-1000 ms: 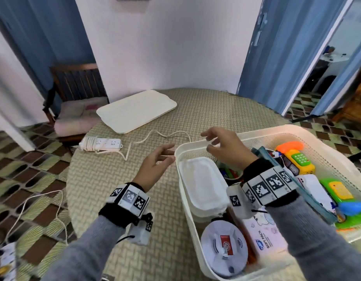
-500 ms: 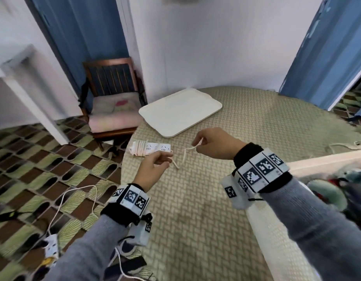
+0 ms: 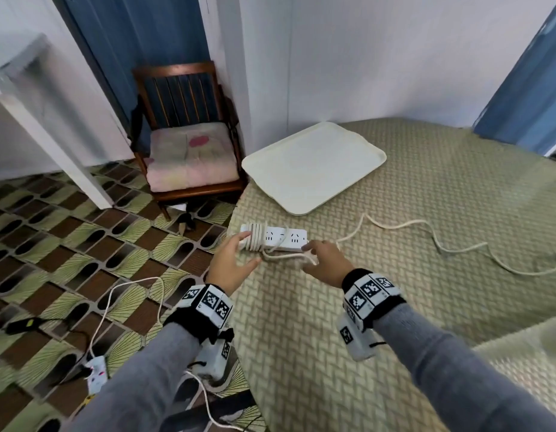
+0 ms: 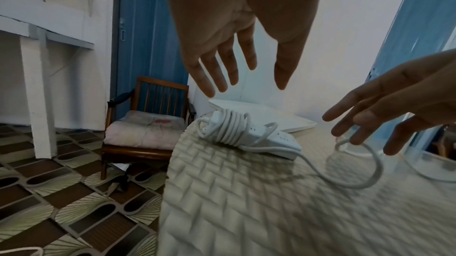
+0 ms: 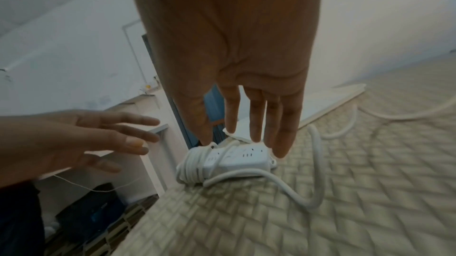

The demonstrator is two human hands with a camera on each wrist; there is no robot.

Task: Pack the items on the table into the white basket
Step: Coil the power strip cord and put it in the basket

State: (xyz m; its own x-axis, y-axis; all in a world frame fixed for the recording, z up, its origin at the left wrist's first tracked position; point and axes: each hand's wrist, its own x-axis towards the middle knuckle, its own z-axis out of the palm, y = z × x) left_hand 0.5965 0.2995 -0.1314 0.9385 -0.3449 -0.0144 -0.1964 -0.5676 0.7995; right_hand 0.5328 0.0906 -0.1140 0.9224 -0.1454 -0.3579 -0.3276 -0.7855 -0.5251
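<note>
A white power strip [image 3: 283, 240] lies near the table's left edge, with part of its white cord [image 3: 457, 249] wound round its left end and the rest trailing right across the table. My left hand [image 3: 251, 247] reaches for the wound end with straight, spread fingers. My right hand [image 3: 308, 257] hovers at the strip's right end, fingers straight and over a loop of cord. In the left wrist view the left hand [image 4: 246, 84] is above the strip [image 4: 271, 139]. In the right wrist view the right hand [image 5: 246, 143] points at the strip [image 5: 239, 158]. Only a blurred corner of the white basket [image 3: 520, 350] shows, lower right.
A cream tray [image 3: 314, 163] lies at the table's far left, just beyond the strip. A wooden chair [image 3: 186, 145] with a cushion stands off the table's left edge. Another power strip [image 3: 95, 372] and cables lie on the tiled floor. The woven table mat [image 3: 395, 307] spreads to the right.
The view has swung left, away from the basket. Both hands have let go of the cord and moved forward to the power strip, fingers now spread.
</note>
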